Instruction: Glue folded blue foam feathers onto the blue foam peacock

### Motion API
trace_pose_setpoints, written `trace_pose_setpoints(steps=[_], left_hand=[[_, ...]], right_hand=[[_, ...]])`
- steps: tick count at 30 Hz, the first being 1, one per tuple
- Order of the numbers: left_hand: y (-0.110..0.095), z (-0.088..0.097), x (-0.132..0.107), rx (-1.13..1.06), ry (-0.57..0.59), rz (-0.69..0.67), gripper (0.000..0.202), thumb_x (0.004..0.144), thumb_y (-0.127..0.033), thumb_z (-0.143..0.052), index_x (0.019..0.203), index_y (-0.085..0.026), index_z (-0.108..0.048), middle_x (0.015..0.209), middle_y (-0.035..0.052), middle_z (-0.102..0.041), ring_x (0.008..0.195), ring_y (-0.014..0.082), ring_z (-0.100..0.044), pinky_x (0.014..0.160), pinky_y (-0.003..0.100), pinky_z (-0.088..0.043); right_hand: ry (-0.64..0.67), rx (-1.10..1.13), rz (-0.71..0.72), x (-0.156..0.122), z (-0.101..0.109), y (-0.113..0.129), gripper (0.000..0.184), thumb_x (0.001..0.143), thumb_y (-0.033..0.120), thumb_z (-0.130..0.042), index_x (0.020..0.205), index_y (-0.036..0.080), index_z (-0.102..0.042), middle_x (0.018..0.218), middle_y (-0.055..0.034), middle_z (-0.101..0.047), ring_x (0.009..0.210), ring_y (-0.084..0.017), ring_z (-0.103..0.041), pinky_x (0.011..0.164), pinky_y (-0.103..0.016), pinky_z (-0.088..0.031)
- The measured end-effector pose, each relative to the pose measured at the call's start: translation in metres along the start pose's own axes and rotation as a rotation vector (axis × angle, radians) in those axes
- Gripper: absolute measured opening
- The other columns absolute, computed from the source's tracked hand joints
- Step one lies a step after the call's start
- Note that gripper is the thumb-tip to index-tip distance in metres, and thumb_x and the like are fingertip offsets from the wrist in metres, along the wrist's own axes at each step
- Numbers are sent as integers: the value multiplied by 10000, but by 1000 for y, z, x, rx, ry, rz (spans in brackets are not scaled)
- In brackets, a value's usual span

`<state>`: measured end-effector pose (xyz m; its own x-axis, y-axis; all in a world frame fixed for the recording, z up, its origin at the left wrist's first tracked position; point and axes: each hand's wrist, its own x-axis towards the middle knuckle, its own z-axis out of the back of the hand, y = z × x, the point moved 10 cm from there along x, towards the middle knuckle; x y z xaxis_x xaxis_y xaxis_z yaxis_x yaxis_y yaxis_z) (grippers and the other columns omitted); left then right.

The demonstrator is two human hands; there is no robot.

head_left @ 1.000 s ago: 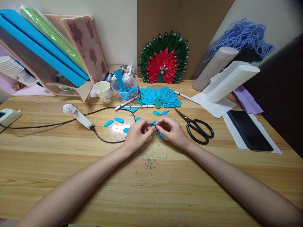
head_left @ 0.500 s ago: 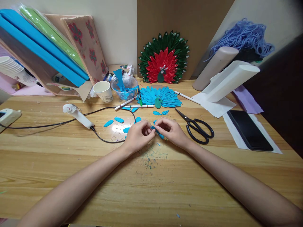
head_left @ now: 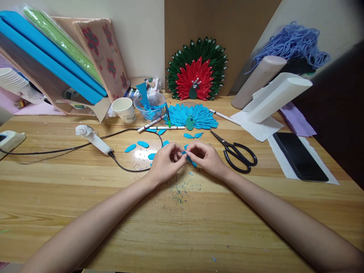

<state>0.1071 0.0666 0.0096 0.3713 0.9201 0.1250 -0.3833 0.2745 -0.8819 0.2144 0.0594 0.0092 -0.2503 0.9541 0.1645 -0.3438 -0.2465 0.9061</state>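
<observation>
Pinching a small blue paper petal (head_left: 185,154) between them, the person's left hand (head_left: 166,161) and right hand (head_left: 206,157) meet just above the middle of the wooden table (head_left: 182,220). The fingers (head_left: 176,153) of both hands are closed together on the petal, thumbs and forefingers nearly touching; most of the petal is hidden by them, and only a sliver of blue shows in the gap.

At 12 o'clock from the hands lies a flat blue paper peacock fan (head_left: 199,115), with two loose petals just in front of it. More loose blue petals (head_left: 143,144) lie at 10 o'clock, near the black cord of a white glue gun (head_left: 92,138), which rests farther out at 9 o'clock. Black scissors (head_left: 237,151) lie at 3 o'clock, just beside the right hand, blades pointing toward 11 o'clock. A dark phone (head_left: 300,156) sits on white paper well beyond them. A red and green peacock fan (head_left: 197,72) leans against the back wall at 12 o'clock.
</observation>
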Motion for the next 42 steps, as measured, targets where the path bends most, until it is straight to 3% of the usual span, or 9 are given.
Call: trace_pose_setpoints(steps=[8,31,36,42], left_hand=[[-2,0,1,17,14,-18,98,777,-256,-553,753,-169,-514,647,-22,-521,554,87,-452,512,208,-361],[3,4,1,-2,-11,21,180,868,-308,-464,776,-170,-536,684,5,-577,595,115,-504,566,241,-378],[3,7,1,15,-46,10,173,864,-306,-480,787,-169,-554,684,5,-575,593,112,-491,561,239,-369],[5,6,0,9,-47,16,171,861,-313,-493,814,-164,-564,709,7,-581,602,111,-497,564,234,-373]], right_hand=[[-36,-38,-6,0,3,0,111,821,283,-547,780,181,-556,769,-25,-572,677,-132,-531,604,-258,-425],[-105,124,-64,-1,8,-13,146,853,335,-512,845,191,-534,735,2,-538,640,-119,-500,584,-242,-413],[-100,61,-44,-2,8,-11,135,827,304,-552,895,189,-563,823,-24,-578,697,-128,-534,610,-246,-438],[-111,21,-41,-3,8,-12,97,820,274,-560,860,185,-566,761,-12,-560,657,-121,-524,584,-244,-435]])
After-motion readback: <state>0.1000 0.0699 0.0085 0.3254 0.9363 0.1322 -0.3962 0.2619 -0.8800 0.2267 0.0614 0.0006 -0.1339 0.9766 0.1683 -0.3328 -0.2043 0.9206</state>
